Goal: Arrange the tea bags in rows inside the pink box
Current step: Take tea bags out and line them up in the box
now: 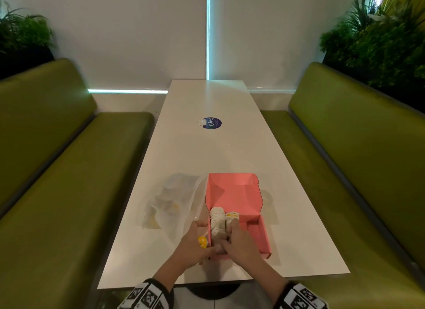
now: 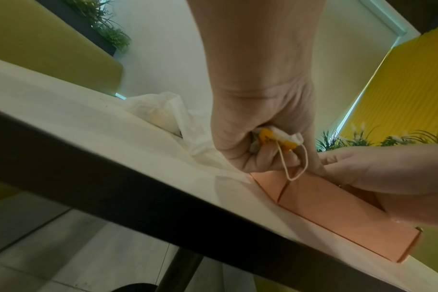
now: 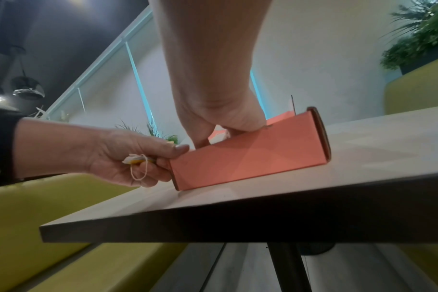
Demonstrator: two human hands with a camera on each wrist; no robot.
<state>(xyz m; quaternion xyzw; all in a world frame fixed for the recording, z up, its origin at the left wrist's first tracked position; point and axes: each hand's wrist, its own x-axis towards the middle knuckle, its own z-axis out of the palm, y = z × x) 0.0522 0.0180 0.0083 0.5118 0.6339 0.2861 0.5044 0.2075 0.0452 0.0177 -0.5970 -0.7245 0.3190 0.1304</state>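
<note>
The pink box (image 1: pixel 264 237) lies open near the table's front edge, its lid (image 1: pixel 234 189) tipped back. White tea bags (image 1: pixel 217 222) fill a row along its left wall, and a shorter second row with a yellow tag (image 1: pixel 231 215) lies beside it. My left hand (image 1: pixel 195 245) grips a tea bag (image 2: pixel 270 138) with a yellow tag and a dangling string, its thumb against the box's near left corner. My right hand (image 1: pixel 235 238) reaches down into the box, fingers lying on the second row. The box wall (image 3: pixel 250 156) hides its fingertips in the right wrist view.
A clear plastic bag (image 1: pixel 170 200) with more tea bags lies left of the box. A round blue sticker (image 1: pixel 211 123) sits mid-table. Green benches (image 1: pixel 69 182) flank the long white table (image 1: pixel 207 152); planters stand behind them.
</note>
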